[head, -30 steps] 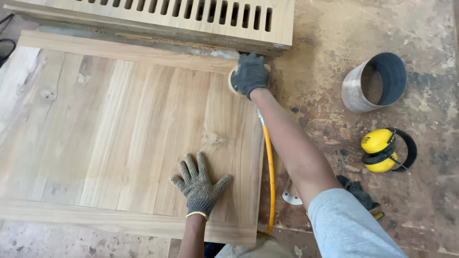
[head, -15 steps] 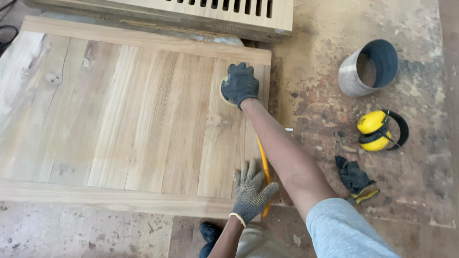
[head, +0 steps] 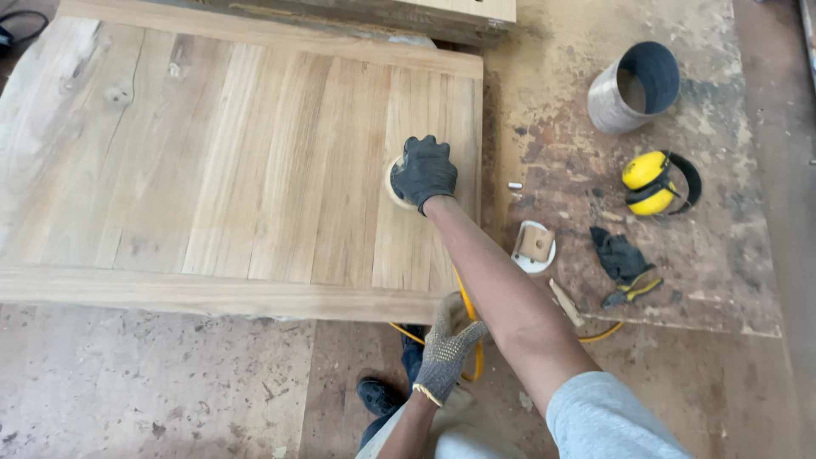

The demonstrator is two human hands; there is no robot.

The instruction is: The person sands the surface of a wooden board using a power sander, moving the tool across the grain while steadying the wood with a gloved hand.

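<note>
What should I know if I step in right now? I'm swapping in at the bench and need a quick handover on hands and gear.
Right hand, in a dark glove, presses a round sanding tool onto the wooden panel, near its right edge.
Left hand, in a knit dotted glove, is off the panel at its near right corner, by the yellow hose; whether it grips the hose is unclear.
On the worktop right of the panel: metal cylinder, yellow earmuffs, a spare dark glove, a small wooden block on a white disc.
Done and left: how much of the panel is sanded cannot be told.
</note>
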